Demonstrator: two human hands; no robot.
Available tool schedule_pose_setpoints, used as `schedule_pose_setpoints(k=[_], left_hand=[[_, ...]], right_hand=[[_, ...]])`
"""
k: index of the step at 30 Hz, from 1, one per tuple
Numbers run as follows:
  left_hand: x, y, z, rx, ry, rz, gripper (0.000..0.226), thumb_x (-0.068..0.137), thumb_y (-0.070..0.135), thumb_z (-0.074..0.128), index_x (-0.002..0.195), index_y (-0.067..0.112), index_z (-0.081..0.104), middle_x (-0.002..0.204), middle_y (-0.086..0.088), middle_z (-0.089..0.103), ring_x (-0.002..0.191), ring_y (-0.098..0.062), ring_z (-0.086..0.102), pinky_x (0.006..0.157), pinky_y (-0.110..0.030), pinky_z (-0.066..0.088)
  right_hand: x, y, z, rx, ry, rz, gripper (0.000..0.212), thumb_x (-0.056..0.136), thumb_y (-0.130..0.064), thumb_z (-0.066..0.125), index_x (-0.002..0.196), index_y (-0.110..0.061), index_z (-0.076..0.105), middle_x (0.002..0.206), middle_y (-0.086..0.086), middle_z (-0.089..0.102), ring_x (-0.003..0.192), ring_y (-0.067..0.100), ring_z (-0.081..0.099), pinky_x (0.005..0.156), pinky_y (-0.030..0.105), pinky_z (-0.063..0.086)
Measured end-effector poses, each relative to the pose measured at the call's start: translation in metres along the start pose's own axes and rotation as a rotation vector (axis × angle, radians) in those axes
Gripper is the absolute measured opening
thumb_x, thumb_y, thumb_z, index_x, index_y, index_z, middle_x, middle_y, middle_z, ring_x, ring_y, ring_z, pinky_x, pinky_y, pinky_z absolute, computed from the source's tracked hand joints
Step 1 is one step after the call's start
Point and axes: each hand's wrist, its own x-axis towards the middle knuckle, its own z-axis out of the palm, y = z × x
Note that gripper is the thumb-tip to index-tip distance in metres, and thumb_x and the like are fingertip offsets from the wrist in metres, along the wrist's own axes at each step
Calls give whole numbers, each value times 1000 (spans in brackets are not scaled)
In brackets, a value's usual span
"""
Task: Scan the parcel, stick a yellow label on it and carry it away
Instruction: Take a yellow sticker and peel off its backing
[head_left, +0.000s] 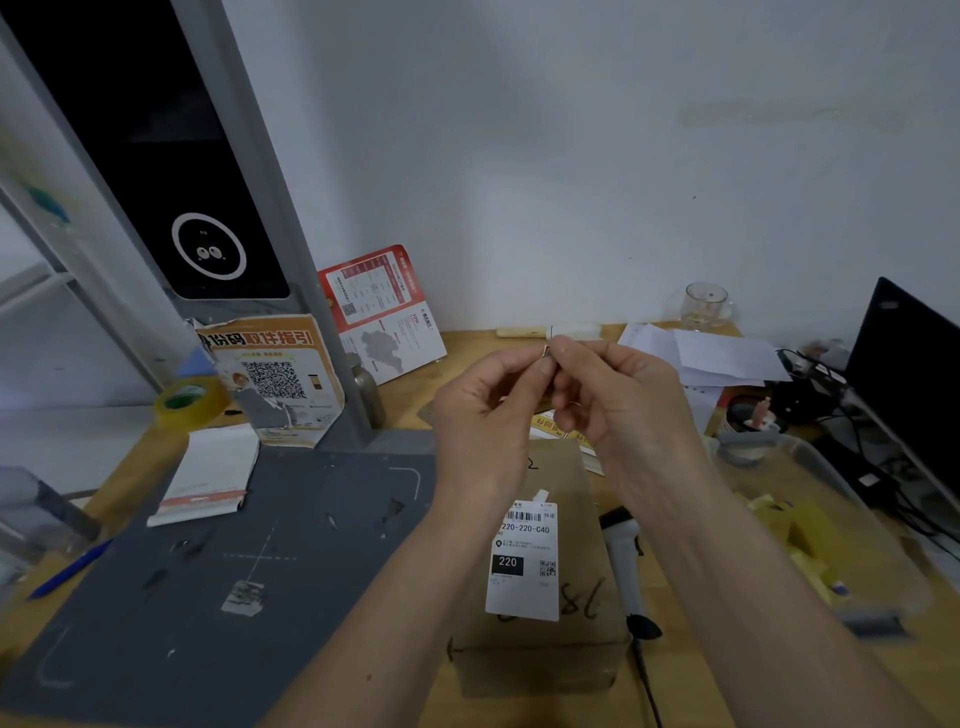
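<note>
The parcel (540, 566) is a brown cardboard box lying flat on the wooden desk (670, 670), near the person and just right of the dark grey scanning mat (270, 545). On its top sits a white shipping label (523, 561) with a barcode, the print "220-220-C40", a black block reading "220" and a small QR code; dark handwritten marks show on the cardboard beside it. A white handheld scanner (626, 551) lies just right of the box. Above the parcel's far end, the left hand (488, 410) and right hand (618, 400) meet at the fingertips, pinching a small thin item (548, 352) between them, too small to identify. Yellow label slips (800, 535) lie in a clear tray at the right
</note>
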Motion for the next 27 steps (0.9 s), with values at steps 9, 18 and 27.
schedule_pose_setpoints(k=[9,18,27], left_hand=[[2,0,-1,41,-6,10,21,85,0,64,86,20,73,65,18,72,66,5,66,62,-7,48],[1,2,-2,24,-3,-26,20,87,3,62,87,21,72,63,21,71,65,9,65,60,-4,47],[-1,4,-3,50,1,-6,25,86,0,63,79,23,71,60,21,70,63,8,65,59,-4,47]], right_hand=[[2,4,-2,-6,-8,5,16,82,-14,68,68,-5,64,54,3,55,48,14,48,41,22,39],[4,6,-2,-4,14,17,14,82,-11,67,70,-5,64,54,1,55,48,13,49,41,22,38],[2,8,2,-19,43,28,16,81,-12,68,68,-5,64,53,2,56,48,13,50,42,21,40]])
